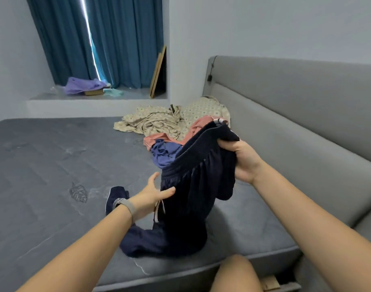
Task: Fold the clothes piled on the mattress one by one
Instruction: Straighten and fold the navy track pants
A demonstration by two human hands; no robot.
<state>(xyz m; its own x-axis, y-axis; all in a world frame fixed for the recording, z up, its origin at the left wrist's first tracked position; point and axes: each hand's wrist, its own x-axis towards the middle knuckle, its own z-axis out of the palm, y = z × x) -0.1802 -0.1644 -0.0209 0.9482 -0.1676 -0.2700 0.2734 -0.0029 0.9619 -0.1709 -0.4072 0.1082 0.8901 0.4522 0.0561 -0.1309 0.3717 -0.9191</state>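
Note:
Dark navy trousers [193, 186] with an elastic waistband hang in front of me, their legs trailing onto the grey mattress [43, 165]. My right hand [241, 161] grips the waistband at its upper right. At the waistband's lower left edge, my left hand [153, 194] has its fingers spread and its thumb against the cloth. Behind the trousers lies the pile: a blue garment [163, 152], a salmon-pink one [193, 129] and a beige patterned sheet [159, 119].
A grey padded headboard [296, 106] runs along the right side. A window ledge [96, 95] at the back holds a purple cloth, and teal curtains hang above it. My knee [235, 272] shows at the mattress's near edge.

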